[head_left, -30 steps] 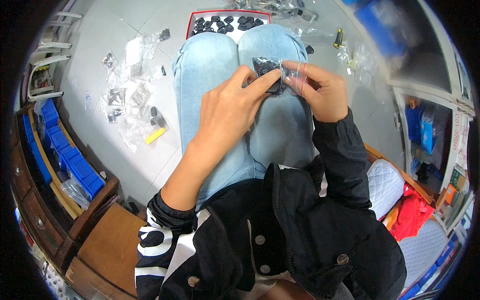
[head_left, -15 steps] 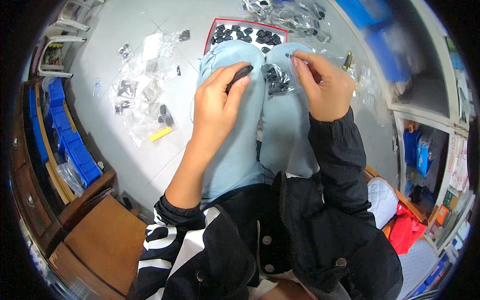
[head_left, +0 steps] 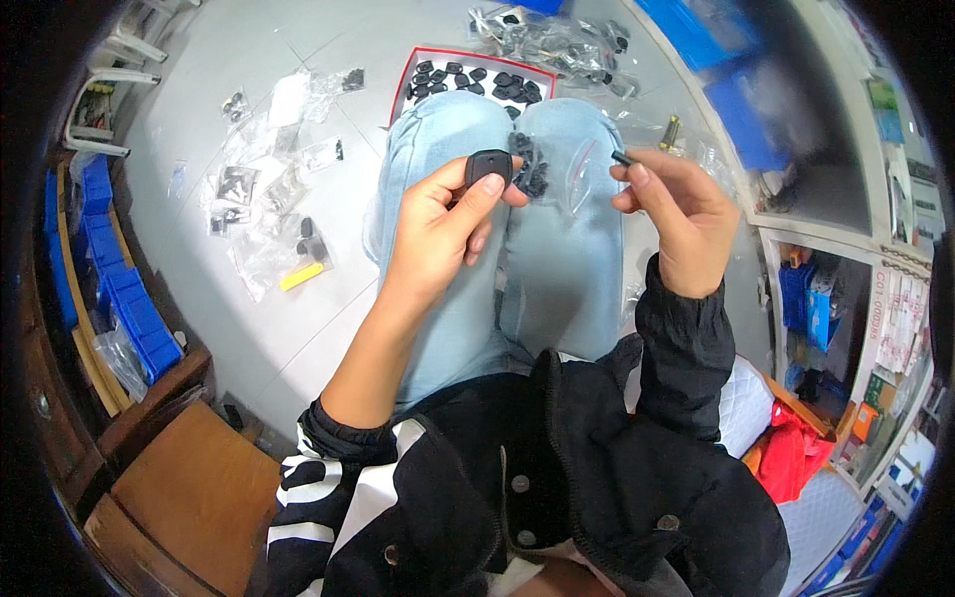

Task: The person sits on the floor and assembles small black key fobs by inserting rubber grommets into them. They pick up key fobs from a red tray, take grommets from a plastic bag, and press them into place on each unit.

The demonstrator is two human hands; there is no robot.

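Above my left thigh, my left hand (head_left: pixel 438 234) is closed on a black key fob shell (head_left: pixel 488 166), its flat face turned up under my thumb. To the right, my right hand (head_left: pixel 684 227) pinches a small dark stick-like piece (head_left: pixel 622 158) between thumb and fingertips; its exact kind is too small to tell. Between the hands a clear zip bag (head_left: pixel 580 184) lies on my knees, with several small black parts (head_left: pixel 529 167) bunched at its left end. Beyond my knees stands a shallow red-edged white box (head_left: pixel 402 99) holding several black fob shells (head_left: pixel 455 69).
Clear plastic bags (head_left: pixel 284 179) with small parts lie on the floor at left, near a yellow-handled tool (head_left: pixel 301 277). More bags (head_left: pixel 557 50) heap behind the box. A screwdriver-like tool (head_left: pixel 670 132) lies right. Blue bins (head_left: pixel 139 308), a wooden chair (head_left: pixel 194 478) and shelves (head_left: pixel 875 249) flank me.
My left hand has turned the fob shell so its flat face shows. My right hand, with the small dark piece, has moved right and nearer to me, away from the bag.
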